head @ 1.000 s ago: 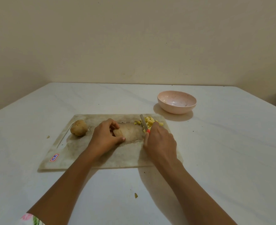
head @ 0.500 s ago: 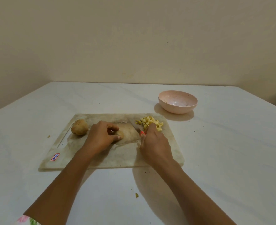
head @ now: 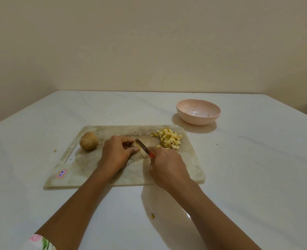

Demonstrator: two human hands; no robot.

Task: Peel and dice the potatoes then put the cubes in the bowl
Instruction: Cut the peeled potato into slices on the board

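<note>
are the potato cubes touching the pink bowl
Apart. The head view shows the potato cubes piled on the cutting board, with a strip of table between them and the pink bowl.

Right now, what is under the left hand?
A potato piece on the board, one end showing by the knife. The left hand covers the rest, so its shape is hidden.

Whole potato (head: 88, 143) on board (head: 87, 170) left, cubes (head: 169, 139) right, bowl (head: 198, 113) behind
</note>
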